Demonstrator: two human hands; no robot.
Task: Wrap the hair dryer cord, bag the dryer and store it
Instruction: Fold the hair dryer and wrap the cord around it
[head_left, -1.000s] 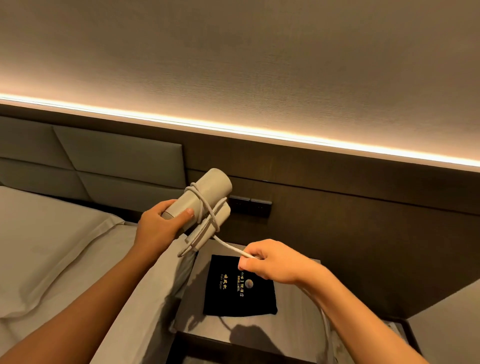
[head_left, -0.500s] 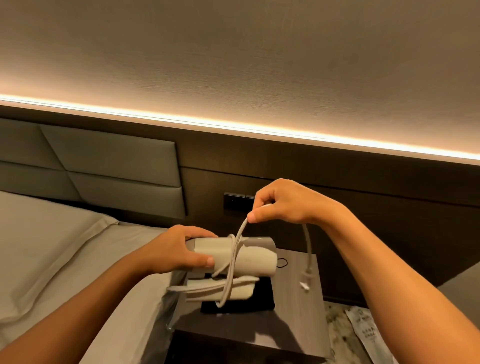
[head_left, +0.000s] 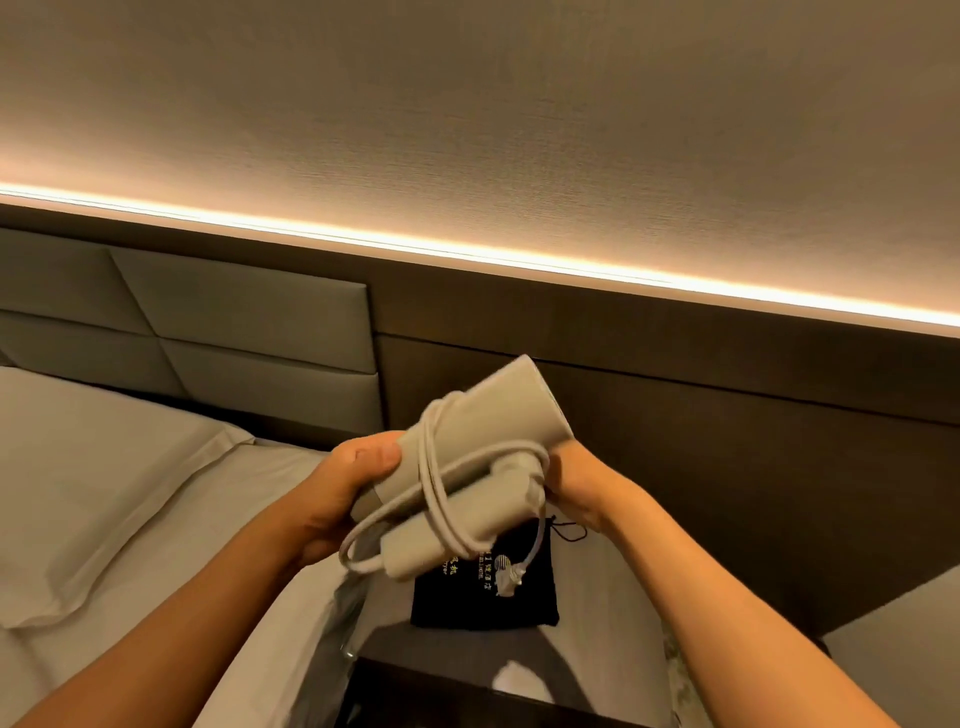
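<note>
**Cord's wrapped, but that plug end is loose**

We've got the hair dryer (head_left: 483, 441) up in the air between both hands, over the near left part of the bedside table (head_left: 597, 649), with the bed (head_left: 156, 493) off to the left. Our left hand (head_left: 337, 493) is clamped on the rear of the barrel, thumb on top. Our right hand (head_left: 582, 488) sits against the far side by the handle hinge; we can't tell how tightly it's closed, since the dryer hides its fingers.

The main risk, as we see it: the plug (head_left: 511, 578) dangles free below the folded handle, so nothing locks the wrap. Ease off and the coils could slide off the barrel and undo themselves. One slack loop of cord (head_left: 434, 483) already bulges out on the near left, and it may well snag on the bag mouth.

The dryer itself is pale grey-beige, a smooth matte cylinder, handle folded alongside, a few turns of matching cord round the middle. The black drawstring bag (head_left: 467, 603) lies flat on the table right below, gold print showing.
</note>
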